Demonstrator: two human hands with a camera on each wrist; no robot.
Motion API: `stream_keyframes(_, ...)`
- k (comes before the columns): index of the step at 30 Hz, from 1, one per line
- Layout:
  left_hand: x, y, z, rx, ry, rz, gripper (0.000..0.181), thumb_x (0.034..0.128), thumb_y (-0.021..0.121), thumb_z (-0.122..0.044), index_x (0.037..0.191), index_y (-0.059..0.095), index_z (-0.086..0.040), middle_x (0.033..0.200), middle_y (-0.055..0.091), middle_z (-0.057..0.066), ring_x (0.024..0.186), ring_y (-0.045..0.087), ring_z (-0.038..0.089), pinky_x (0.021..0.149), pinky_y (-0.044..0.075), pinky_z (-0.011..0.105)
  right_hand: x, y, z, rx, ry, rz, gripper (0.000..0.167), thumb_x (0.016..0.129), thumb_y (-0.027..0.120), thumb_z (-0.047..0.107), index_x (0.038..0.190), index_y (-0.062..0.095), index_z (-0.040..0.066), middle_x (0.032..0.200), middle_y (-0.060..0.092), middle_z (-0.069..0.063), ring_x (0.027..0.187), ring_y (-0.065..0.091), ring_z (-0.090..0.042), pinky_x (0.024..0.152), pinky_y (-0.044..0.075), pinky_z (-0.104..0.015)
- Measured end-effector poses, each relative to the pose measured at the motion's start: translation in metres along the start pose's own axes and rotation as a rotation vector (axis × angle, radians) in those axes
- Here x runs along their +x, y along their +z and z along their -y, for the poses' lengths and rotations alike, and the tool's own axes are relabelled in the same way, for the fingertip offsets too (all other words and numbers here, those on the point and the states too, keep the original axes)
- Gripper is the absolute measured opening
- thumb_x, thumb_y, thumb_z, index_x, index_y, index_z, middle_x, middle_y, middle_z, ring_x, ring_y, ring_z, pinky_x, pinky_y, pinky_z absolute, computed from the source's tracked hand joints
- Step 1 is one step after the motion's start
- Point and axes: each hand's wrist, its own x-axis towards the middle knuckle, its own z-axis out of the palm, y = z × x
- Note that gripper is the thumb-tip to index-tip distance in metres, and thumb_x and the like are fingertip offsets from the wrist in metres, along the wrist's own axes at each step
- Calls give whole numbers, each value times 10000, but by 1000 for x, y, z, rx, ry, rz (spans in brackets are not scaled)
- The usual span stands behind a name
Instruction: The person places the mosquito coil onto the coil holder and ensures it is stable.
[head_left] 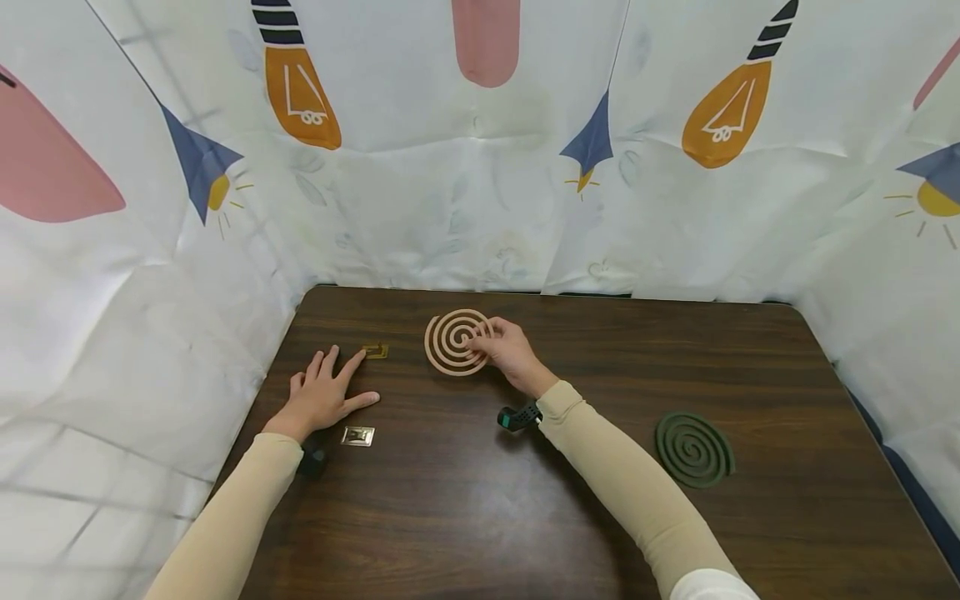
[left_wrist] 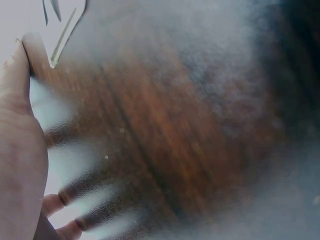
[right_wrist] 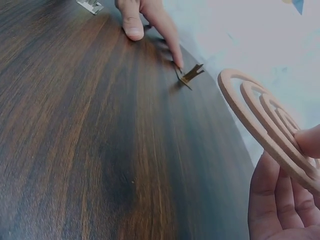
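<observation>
My right hand [head_left: 512, 357] pinches a tan mosquito coil [right_wrist: 252, 122] between thumb and fingers; the right wrist view shows it tilted and raised above the table. Fingers spread, my left hand [head_left: 318, 402] lies to the left, its index fingertip touching a small brass-coloured metal coil stand [head_left: 381, 352]. An upright prong rises from that stand in the right wrist view. Just below the left thumb sits a second, shinier metal coil stand [head_left: 357, 436], partly seen at the top of the left wrist view.
A dark green mosquito coil [head_left: 694, 450] lies flat on the right of the dark wood table [head_left: 465, 517]. White printed fabric [head_left: 480, 208] hangs behind the table's far edge and along both sides.
</observation>
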Motion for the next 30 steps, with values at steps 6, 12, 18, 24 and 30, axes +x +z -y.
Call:
stream_keyframes(6, -2, -1, -1, -6, -2, 19, 957, 955, 492, -761, 1673, 177, -213, 1691, 79, 354, 1535, 90, 624, 1120, 181, 810, -1, 7, 2, 7, 10, 21, 416, 975, 686, 78, 1313, 514, -93, 1112, 736, -218, 777, 728, -138, 727, 597, -272)
stream_keyframes(12, 0, 0, -1, -4, -4, 21, 950, 959, 489, -756, 1675, 169, -221, 1699, 63, 342, 1548, 79, 608, 1131, 175, 807, 3, 12, -2, 30, 16, 27, 397, 980, 685, 69, 1303, 520, -92, 1033, 746, -160, 764, 723, -127, 736, 599, -275)
stream_keyframes(18, 0, -1, -2, -8, -4, 13, 951, 956, 495, -758, 1674, 177, -222, 1697, 73, 341, 1546, 87, 609, 1132, 173, 808, 7, 17, -6, 32, 9, 45, 363, 972, 696, 80, 1275, 587, -87, 1019, 738, -143, 798, 727, -166, 744, 611, -291)
stream_keyframes(24, -1, 1, -1, -21, -8, 8, 952, 955, 516, -743, 1672, 185, -211, 1699, 70, 339, 1548, 80, 609, 1131, 166, 812, 8, 23, -8, 36, 0, 53, 278, 966, 705, 90, 1219, 662, -18, 1049, 743, -170, 812, 729, -176, 748, 612, -297)
stream_keyframes(30, -1, -2, -3, -6, -12, 33, 958, 958, 473, -767, 1677, 162, -217, 1699, 52, 344, 1551, 63, 607, 1145, 151, 810, 11, 33, -10, 32, 12, 55, 311, 962, 717, 99, 1248, 654, -7, 1046, 763, -133, 793, 733, -141, 774, 620, -318)
